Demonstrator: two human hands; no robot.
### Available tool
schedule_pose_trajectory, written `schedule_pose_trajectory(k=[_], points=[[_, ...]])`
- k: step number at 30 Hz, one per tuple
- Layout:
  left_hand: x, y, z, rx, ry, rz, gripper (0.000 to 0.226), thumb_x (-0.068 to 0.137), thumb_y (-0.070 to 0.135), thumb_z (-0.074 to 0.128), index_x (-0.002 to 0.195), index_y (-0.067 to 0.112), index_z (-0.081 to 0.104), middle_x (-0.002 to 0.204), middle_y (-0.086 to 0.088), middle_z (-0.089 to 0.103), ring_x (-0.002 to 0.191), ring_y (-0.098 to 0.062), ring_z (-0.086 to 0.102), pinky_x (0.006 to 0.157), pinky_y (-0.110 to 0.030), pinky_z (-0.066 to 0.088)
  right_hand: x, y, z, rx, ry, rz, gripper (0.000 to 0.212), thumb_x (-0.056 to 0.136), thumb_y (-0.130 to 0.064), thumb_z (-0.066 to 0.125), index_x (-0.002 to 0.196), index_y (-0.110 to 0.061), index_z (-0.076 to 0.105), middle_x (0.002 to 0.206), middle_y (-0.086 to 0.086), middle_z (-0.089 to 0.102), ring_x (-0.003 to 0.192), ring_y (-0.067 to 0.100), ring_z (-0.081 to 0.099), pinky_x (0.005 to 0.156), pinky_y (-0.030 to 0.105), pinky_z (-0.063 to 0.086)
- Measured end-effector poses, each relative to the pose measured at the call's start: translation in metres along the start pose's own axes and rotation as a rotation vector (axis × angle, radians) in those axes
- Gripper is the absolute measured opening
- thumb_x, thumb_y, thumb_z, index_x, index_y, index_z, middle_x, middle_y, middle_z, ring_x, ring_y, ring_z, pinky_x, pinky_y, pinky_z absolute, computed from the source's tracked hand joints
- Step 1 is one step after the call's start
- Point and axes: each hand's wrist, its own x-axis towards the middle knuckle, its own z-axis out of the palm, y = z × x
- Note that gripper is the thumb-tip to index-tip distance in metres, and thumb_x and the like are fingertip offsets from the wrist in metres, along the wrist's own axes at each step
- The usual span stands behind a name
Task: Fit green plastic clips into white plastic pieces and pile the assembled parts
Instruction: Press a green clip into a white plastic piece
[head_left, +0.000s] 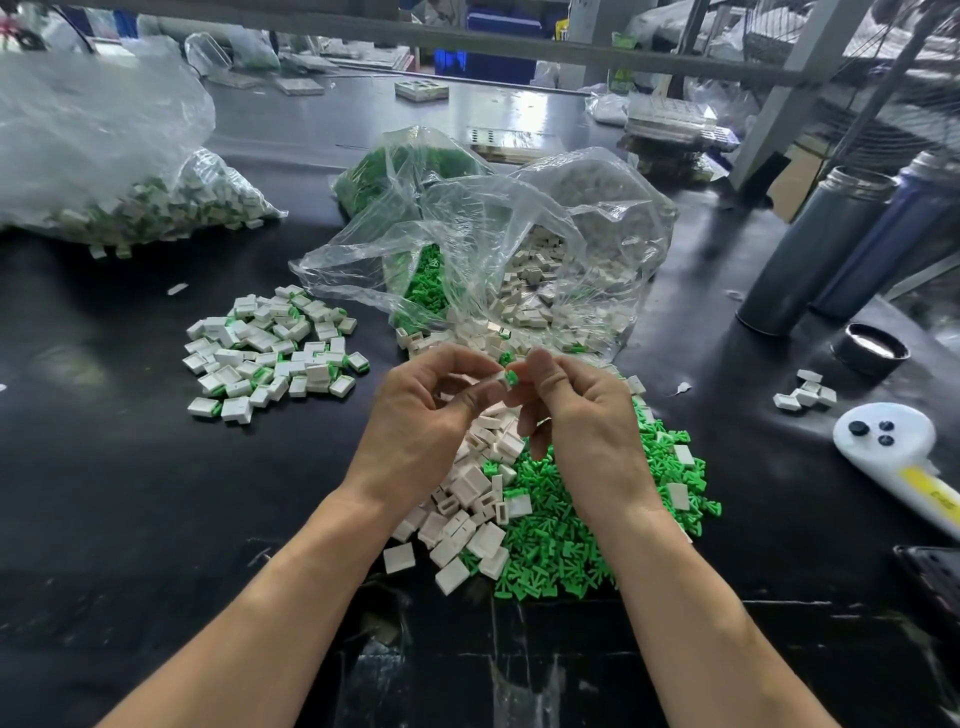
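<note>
My left hand (421, 415) pinches a small white plastic piece (496, 378) above the loose parts. My right hand (582, 410) pinches a green clip (511, 378) whose end sits at the white piece's opening. Under my hands lie loose white pieces (467, 499) and a heap of green clips (576, 535). The pile of assembled white-and-green parts (275, 353) lies to the left on the black table (130, 519).
An open clear bag (519, 260) with green clips and white pieces stands behind my hands. A big bag of assembled parts (130, 197) lies far left. Two metal flasks (831, 249), a lid (870, 349), a few white pieces (805, 395) and a white controller (893, 452) sit right.
</note>
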Motion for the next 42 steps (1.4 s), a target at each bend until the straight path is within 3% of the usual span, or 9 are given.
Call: schedule_pose_trajectory(k=[4, 10, 14, 17, 20, 26, 30, 38, 42], points=[[-0.001, 0.004, 0.007, -0.079, -0.013, 0.012, 0.008, 0.091, 0.011, 0.076, 0.097, 0.015, 0.075, 0.110, -0.001, 0.071, 0.093, -0.025, 0.072, 0.089, -0.050, 0.060, -0.006, -0.006, 0.003, -0.011, -0.068, 0.049, 0.065, 0.108, -0.053, 0.038, 0.080, -0.004, 0.070, 0.060, 0.002, 0.064, 0.049, 0.011, 0.051, 0.044, 0.021, 0.040], [-0.005, 0.005, 0.015, -0.117, -0.053, 0.025, 0.012, 0.091, 0.012, 0.075, 0.102, 0.009, 0.073, 0.115, -0.005, 0.071, 0.095, -0.037, 0.070, 0.087, -0.061, 0.057, -0.009, -0.012, 0.010, 0.122, -0.078, 0.060, 0.068, 0.112, -0.041, 0.036, 0.054, -0.029, 0.070, 0.050, -0.010, 0.057, 0.042, -0.001, 0.050, 0.039, 0.012, 0.037], [-0.007, 0.006, 0.017, -0.115, -0.067, 0.023, 0.015, 0.091, 0.013, 0.076, 0.105, 0.009, 0.072, 0.106, -0.011, 0.073, 0.093, -0.044, 0.069, 0.087, -0.066, 0.054, -0.006, -0.006, 0.012, 0.092, -0.039, 0.035, 0.067, 0.112, -0.041, 0.035, 0.056, -0.037, 0.071, 0.048, -0.013, 0.055, 0.043, 0.001, 0.049, 0.041, 0.014, 0.038], [-0.009, 0.007, 0.019, -0.111, -0.058, 0.022, 0.014, 0.091, 0.013, 0.075, 0.104, 0.010, 0.072, 0.101, -0.010, 0.073, 0.088, -0.045, 0.070, 0.080, -0.066, 0.056, -0.003, 0.003, 0.017, 0.059, 0.019, 0.032, 0.056, 0.106, -0.048, 0.037, 0.064, -0.041, 0.074, 0.055, -0.016, 0.062, 0.057, 0.001, 0.062, 0.057, 0.023, 0.053], [-0.010, 0.008, 0.023, -0.106, -0.044, 0.021, 0.011, 0.092, 0.013, 0.075, 0.103, 0.013, 0.071, 0.098, -0.007, 0.074, 0.084, -0.039, 0.072, 0.077, -0.062, 0.058, 0.000, 0.010, 0.020, 0.074, 0.068, 0.031, 0.049, 0.098, -0.050, 0.039, 0.069, -0.036, 0.077, 0.062, -0.011, 0.068, 0.071, 0.013, 0.069, 0.074, 0.045, 0.060], [-0.011, 0.009, 0.025, -0.110, -0.021, 0.012, 0.011, 0.094, 0.014, 0.074, 0.104, 0.012, 0.071, 0.098, -0.011, 0.073, 0.084, -0.043, 0.070, 0.075, -0.063, 0.057, -0.001, 0.011, 0.021, 0.080, 0.128, -0.020, 0.045, 0.098, -0.046, 0.038, 0.082, -0.035, 0.079, 0.085, -0.006, 0.079, 0.082, 0.009, 0.076, 0.070, 0.024, 0.060], [-0.011, 0.009, 0.025, -0.126, -0.020, 0.003, 0.012, 0.093, 0.017, 0.074, 0.103, 0.011, 0.071, 0.098, -0.012, 0.073, 0.086, -0.047, 0.068, 0.077, -0.067, 0.056, 0.000, 0.011, 0.023, 0.057, 0.156, -0.024, 0.056, 0.099, -0.042, 0.037, 0.080, -0.006, 0.075, 0.081, 0.007, 0.077, 0.075, 0.012, 0.075, 0.062, 0.021, 0.057], [-0.012, 0.010, 0.024, -0.122, -0.028, 0.017, 0.015, 0.091, 0.026, 0.073, 0.101, 0.015, 0.072, 0.097, -0.007, 0.074, 0.086, -0.036, 0.073, 0.079, -0.054, 0.061, 0.001, 0.010, 0.025, 0.054, 0.146, -0.038, 0.057, 0.098, -0.040, 0.036, 0.079, -0.004, 0.075, 0.081, 0.007, 0.078, 0.080, 0.016, 0.077, 0.076, 0.033, 0.062], [-0.012, 0.008, 0.024, -0.110, -0.027, 0.026, 0.010, 0.092, 0.022, 0.073, 0.101, 0.016, 0.072, 0.097, -0.007, 0.075, 0.087, -0.035, 0.073, 0.080, -0.054, 0.062, -0.001, 0.009, 0.024, 0.021, 0.160, -0.069, 0.059, 0.106, -0.034, 0.037, 0.061, -0.010, 0.068, 0.059, -0.007, 0.069, 0.058, 0.004, 0.067, 0.056, 0.019, 0.052]])
